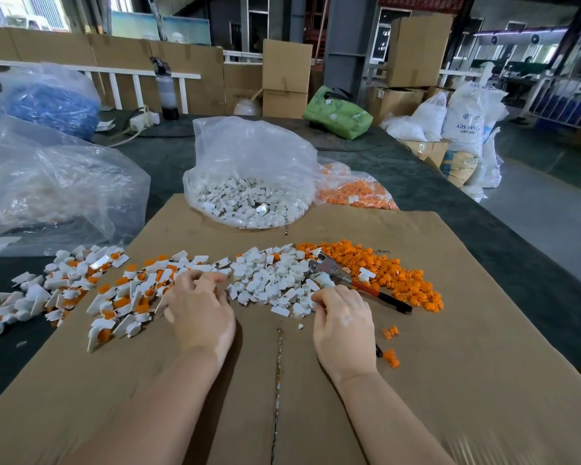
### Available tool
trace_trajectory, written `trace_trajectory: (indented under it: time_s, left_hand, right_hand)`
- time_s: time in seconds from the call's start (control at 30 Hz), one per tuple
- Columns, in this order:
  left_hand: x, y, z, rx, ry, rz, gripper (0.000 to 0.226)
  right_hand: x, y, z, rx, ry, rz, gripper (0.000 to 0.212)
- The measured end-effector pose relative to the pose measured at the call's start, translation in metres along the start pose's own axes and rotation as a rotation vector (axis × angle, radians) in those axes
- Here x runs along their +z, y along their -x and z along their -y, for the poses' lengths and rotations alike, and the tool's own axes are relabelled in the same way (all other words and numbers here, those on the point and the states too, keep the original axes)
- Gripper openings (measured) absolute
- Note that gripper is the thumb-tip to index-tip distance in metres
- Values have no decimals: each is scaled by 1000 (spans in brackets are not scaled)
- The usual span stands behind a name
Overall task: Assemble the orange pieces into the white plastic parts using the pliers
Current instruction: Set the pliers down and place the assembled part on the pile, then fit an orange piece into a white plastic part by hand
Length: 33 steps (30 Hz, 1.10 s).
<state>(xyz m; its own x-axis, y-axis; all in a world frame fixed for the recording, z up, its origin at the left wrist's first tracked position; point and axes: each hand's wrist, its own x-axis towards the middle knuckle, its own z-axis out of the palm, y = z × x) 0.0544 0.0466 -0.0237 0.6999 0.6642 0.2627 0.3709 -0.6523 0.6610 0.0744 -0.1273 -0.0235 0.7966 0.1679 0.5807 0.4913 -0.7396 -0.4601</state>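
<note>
Both hands work the heap, the left hand (200, 305) pinching a small white plastic part (200, 280), the right hand (341, 317) curled round a pale piece beside the pliers (356, 283) (light, stiff, slippery bits, I judge, best pinched by their flat tabs).

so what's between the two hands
In the head view, loose white parts and bare cardboard lie between the left hand and right hand.

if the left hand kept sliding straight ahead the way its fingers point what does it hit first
Probably the strip of assembled white-and-orange pieces just beyond the left hand; its fingertips already sit at that pile's near edge. Farther along that line lies the clear bag of white parts, though depth is hard to judge.
</note>
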Motion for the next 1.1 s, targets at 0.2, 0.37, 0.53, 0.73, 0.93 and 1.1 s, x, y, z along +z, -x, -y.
trace_trajectory:
  time_s: [0.2, 0.37, 0.53, 0.73, 0.93, 1.1]
  left_hand:
    - [5, 14, -9, 378, 17, 104, 19]
    - [14, 27, -16, 614, 64, 247, 28]
    - [23, 26, -16, 660, 2, 302, 37]
    - [22, 26, -15, 644, -3, 312, 31]
    - [23, 26, -17, 622, 14, 319, 32]
    - [25, 26, -17, 606, -14, 337, 36]
  right_hand:
    - [-1, -1, 2, 1, 26, -2, 18]
    - [-9, -2, -5, 12, 96, -44, 17]
    - [-23, -8, -9, 70, 223, -44, 25]
    - [-46, -14, -21, 287, 406, 138, 27]
    - [-65, -16, -26, 463, 466, 315, 23]
    - [-67, -16, -29, 507, 468, 482, 25]
